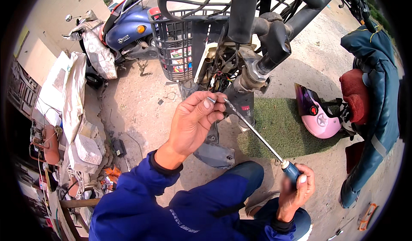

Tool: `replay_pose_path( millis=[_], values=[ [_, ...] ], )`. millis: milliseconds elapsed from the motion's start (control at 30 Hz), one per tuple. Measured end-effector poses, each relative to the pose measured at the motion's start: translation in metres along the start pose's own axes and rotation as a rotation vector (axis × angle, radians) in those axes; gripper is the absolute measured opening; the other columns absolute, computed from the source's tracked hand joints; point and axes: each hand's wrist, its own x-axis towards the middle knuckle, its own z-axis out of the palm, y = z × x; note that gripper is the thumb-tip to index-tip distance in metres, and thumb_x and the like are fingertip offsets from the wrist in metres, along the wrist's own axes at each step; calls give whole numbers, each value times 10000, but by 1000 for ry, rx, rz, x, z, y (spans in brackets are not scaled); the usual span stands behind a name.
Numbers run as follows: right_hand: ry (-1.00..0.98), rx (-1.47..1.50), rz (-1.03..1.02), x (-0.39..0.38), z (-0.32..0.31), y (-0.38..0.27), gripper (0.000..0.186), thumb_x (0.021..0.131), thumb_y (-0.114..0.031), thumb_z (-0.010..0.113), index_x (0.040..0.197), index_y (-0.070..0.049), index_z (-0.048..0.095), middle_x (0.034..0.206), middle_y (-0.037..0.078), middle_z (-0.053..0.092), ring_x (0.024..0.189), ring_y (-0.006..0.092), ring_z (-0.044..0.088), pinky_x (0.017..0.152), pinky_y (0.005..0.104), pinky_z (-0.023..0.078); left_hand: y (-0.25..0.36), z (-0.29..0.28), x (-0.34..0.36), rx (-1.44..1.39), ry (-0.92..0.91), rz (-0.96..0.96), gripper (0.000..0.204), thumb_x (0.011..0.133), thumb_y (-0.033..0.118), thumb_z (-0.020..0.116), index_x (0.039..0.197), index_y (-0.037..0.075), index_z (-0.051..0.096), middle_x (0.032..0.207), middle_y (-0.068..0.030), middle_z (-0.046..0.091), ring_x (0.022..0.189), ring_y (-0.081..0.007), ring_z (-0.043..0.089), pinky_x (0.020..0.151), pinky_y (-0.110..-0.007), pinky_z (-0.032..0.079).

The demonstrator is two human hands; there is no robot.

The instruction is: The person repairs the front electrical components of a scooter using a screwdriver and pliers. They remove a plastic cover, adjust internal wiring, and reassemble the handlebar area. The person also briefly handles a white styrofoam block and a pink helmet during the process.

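My left hand [195,123] pinches a small metal screw [210,100] between thumb and fingertips, just below the exposed wiring [222,80] in the scooter's open front housing. My right hand [296,189] grips the blue handle of a long screwdriver [253,129], whose shaft points up and left, with its tip beside my left fingertips; whether they touch is unclear. The scooter's steering column [268,60] and black wire basket [174,47] are above my hands. A detached grey plastic panel [214,155] lies below my left hand.
A blue scooter [128,35] stands behind at the left, beside white sacks [56,90] and piled clutter [86,151]. A green mat [270,142], pink helmet [317,125], red cushion [354,95] and dark teal padded cover [373,155] are at the right. An orange tool [367,217] lies lower right.
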Motion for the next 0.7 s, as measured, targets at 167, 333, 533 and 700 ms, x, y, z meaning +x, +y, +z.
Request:
replay_pose_path(
  millis=[167,333,533,700],
  values=[
    [65,-79,20,-21,8,3,387,1038,-331,686,1153,39,680,912,79,667,590,80,544,512,206,387,-7,-9,10,-137,-47,-120,192,1089,144,631,1212,1,663,1188,-169,718,1013,-213,729,905,-328,629],
    [50,-162,-38,-28,14,2,364,1038,-315,676,1150,31,692,962,84,675,628,91,568,522,205,393,-8,-12,9,-134,-41,-143,188,1093,135,620,1216,1,665,1153,-153,723,979,-191,733,901,-313,632],
    [-26,-293,-156,-28,4,2,318,1034,-243,682,1166,47,685,1017,139,690,692,149,622,583,251,472,-4,-12,10,-99,-9,-167,189,1088,133,628,1215,-2,662,1136,-149,737,927,-192,728,868,-322,623],
    [-246,-614,-614,-17,7,0,297,957,-154,743,1204,1,687,984,182,678,763,255,634,647,334,500,2,-12,10,6,12,-158,196,1084,143,637,1210,-3,675,1103,-153,739,898,-179,724,839,-317,625]
  ],
)
